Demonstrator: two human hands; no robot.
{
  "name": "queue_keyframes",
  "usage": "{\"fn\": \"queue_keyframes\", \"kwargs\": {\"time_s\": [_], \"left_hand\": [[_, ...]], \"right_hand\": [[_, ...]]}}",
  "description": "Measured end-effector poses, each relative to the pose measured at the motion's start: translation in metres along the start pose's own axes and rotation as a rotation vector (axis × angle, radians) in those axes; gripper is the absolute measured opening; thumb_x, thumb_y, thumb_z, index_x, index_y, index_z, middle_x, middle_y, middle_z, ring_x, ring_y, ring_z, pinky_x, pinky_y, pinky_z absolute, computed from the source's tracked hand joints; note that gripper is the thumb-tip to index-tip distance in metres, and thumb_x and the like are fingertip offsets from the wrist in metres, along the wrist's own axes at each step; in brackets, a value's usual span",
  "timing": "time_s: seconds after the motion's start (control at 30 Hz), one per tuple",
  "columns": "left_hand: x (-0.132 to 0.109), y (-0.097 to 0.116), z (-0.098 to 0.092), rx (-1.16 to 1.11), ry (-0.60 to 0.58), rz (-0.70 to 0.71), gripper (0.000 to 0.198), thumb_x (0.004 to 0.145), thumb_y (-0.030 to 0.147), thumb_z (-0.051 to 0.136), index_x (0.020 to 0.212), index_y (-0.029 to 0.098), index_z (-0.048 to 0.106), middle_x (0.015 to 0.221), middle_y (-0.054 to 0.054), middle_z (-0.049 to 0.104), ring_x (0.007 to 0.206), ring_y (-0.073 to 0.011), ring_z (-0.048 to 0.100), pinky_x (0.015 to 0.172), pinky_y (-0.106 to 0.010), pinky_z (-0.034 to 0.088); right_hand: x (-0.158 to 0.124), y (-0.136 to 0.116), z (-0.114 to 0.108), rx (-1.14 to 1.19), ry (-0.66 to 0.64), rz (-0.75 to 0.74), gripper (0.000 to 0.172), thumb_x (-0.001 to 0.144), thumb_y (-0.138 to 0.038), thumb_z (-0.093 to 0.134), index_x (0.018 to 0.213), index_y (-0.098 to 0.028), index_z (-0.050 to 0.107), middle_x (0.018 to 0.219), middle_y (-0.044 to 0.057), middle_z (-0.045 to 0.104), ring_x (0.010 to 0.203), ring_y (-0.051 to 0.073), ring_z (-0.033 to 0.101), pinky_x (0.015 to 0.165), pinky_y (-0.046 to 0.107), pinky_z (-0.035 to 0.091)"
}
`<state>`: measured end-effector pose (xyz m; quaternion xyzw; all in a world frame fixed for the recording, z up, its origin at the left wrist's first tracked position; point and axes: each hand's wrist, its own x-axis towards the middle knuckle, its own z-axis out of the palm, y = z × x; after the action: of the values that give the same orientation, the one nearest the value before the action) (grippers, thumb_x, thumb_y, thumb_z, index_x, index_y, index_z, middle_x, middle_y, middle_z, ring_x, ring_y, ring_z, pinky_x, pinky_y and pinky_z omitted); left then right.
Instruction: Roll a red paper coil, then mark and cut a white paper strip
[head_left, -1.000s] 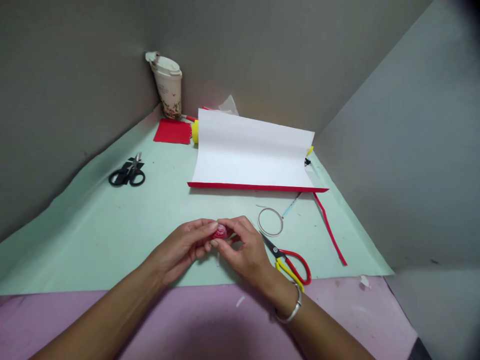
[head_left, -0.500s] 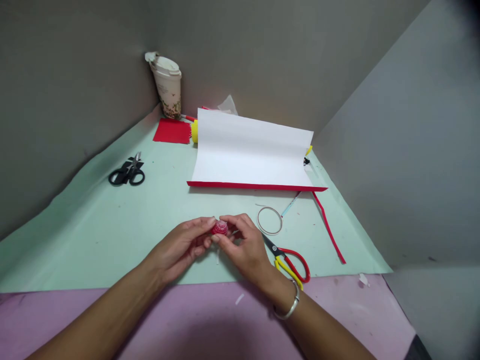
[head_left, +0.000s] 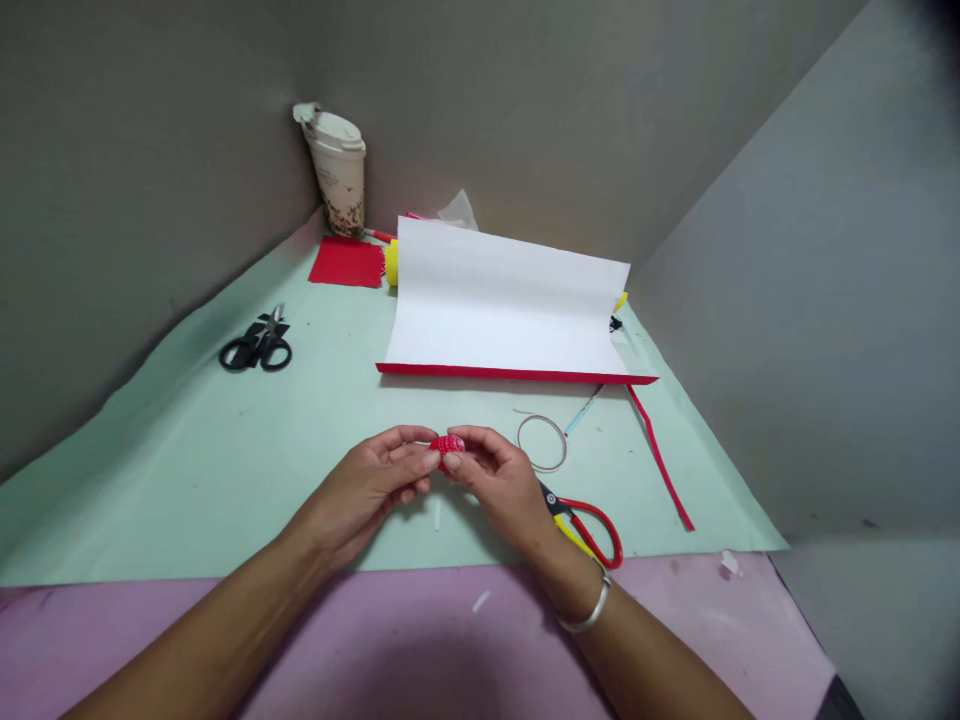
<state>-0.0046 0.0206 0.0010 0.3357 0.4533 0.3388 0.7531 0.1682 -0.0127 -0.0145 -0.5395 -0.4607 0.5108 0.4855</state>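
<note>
Small red roll (head_left: 448, 444): pinched between the fingertips of the left hand (head_left: 371, 490) and the right hand (head_left: 502, 485), both in a closed grip on it, just above the bench (head_left: 187, 480). Over the last second it was lifted slightly and turned from face-up to ribbed side showing, so it seems mid-handling, not set down. Unmoved: red-and-yellow scissors (head_left: 589, 525) and tape ring (head_left: 541, 443) beside the right hand; farther off, white sheet (head_left: 502, 310), black scissors (head_left: 256, 350), cup (head_left: 339, 170).

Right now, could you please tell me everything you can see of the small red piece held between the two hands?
The small red piece is a rounded, ribbed-looking roll, seemingly of paper, bright red. It is pinched between the fingertips of the left hand and the right hand, held above the green mat. Finer detail is too small to tell.
</note>
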Motion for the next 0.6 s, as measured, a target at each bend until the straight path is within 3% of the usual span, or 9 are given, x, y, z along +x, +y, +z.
{"fn": "queue_keyframes", "kwargs": {"time_s": [0.17,0.4,0.6], "left_hand": [[0.0014,-0.0003,-0.0022,0.064,0.043,0.052,0.038,0.072,0.036,0.088,0.100,0.018,0.069,0.069,0.004,0.064,0.059,-0.0087,0.052,0.054,-0.021,0.039],[0.0017,0.0006,-0.0017,0.119,0.050,0.075,0.035,0.075,0.038,0.086,0.098,0.018,0.069,0.066,0.004,0.063,0.059,-0.0095,0.052,0.054,-0.022,0.038],[-0.0005,0.0006,-0.0010,0.155,0.029,0.123,0.038,0.073,0.039,0.087,0.100,0.020,0.068,0.082,-0.001,0.073,0.066,-0.0113,0.058,0.058,-0.024,0.041]], "right_hand": [[0.0004,0.0007,-0.0025,0.000,-0.048,-0.035,0.043,0.080,-0.040,0.077,0.119,-0.024,0.069,0.086,0.002,0.071,0.083,0.018,0.071,0.083,0.037,0.061],[0.0013,0.0025,-0.0024,0.029,-0.073,-0.042,0.036,0.081,-0.040,0.075,0.113,-0.023,0.069,0.094,0.003,0.070,0.084,0.017,0.071,0.085,0.037,0.060],[0.0008,0.0024,-0.0014,0.055,-0.048,-0.039,0.037,0.079,-0.040,0.078,0.111,-0.023,0.070,0.095,0.003,0.070,0.082,0.015,0.068,0.082,0.033,0.059]]}}
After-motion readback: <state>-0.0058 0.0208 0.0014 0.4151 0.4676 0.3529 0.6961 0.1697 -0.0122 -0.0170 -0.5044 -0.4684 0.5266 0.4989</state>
